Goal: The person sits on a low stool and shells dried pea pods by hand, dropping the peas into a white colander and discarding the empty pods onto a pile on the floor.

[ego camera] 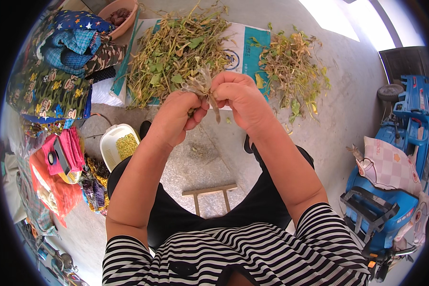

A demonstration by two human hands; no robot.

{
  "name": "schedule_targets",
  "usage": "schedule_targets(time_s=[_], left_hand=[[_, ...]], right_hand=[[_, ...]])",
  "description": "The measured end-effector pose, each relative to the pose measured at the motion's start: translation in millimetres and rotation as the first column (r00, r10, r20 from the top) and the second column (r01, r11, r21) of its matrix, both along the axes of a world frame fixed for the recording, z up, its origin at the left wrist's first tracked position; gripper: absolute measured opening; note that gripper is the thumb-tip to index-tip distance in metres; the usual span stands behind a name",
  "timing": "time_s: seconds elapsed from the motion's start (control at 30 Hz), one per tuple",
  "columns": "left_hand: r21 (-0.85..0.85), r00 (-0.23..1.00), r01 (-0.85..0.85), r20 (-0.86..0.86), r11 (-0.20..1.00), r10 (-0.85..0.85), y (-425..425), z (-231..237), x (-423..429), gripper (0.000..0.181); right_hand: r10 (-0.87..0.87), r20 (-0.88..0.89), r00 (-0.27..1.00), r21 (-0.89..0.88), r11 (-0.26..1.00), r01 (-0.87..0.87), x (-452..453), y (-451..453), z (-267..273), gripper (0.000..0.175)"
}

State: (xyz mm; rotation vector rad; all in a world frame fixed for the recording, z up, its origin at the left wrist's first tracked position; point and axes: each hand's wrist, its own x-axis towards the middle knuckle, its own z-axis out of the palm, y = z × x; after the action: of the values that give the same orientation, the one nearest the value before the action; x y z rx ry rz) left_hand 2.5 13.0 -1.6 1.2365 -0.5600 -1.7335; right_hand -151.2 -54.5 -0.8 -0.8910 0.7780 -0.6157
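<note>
Both my hands meet at a small bunch of dry bean pods [201,85] in front of my chest. My left hand [180,116] grips its lower end, with a few greenish beans showing between the fingers. The fingertips of my right hand [236,98] pinch the pods from the other side, and one brown pod hangs down between the hands. Beyond them a large heap of cut bean plants [175,53] lies on a white and teal woven sack [237,34]. A smaller heap of plants [289,68] lies to the right, partly on the concrete floor.
A white plastic basket [109,143] with shelled yellow-green beans stands by my left knee. A pink basin [128,23] is at the upper left, near piled fabrics [53,89]. Bags [71,203] lie at left. A wooden stool's frame [211,190] shows between my legs. A blue three-wheeler [379,203] stands at right.
</note>
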Motion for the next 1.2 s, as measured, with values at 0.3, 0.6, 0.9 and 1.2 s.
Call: schedule_targets(time_s=[0.3,0.6,0.9,1.2], left_hand=[[0.088,0.994,-0.063,-0.088,0.994,0.070,-1,1,4,0.013],[0.064,0.958,0.011,-0.288,0.998,0.008,0,1,21,0.011],[0.037,0.962,-0.074,-0.259,0.997,0.081,-3,6,26,0.013],[-0.039,0.997,-0.069,-0.029,0.997,0.068,-2,2,19,0.009]], right_hand=[[0.060,0.117,0.991,0.126,0.989,-0.075,-4,-7,-7,0.008],[-0.053,-0.159,0.986,-0.688,0.722,-0.072,9,-1,-3,0.017],[0.220,-0.159,0.962,-0.271,0.928,-0.257,-1,-6,2,0.019],[0.147,0.012,0.989,-0.133,0.981,-0.144,0,-5,6,0.022]])
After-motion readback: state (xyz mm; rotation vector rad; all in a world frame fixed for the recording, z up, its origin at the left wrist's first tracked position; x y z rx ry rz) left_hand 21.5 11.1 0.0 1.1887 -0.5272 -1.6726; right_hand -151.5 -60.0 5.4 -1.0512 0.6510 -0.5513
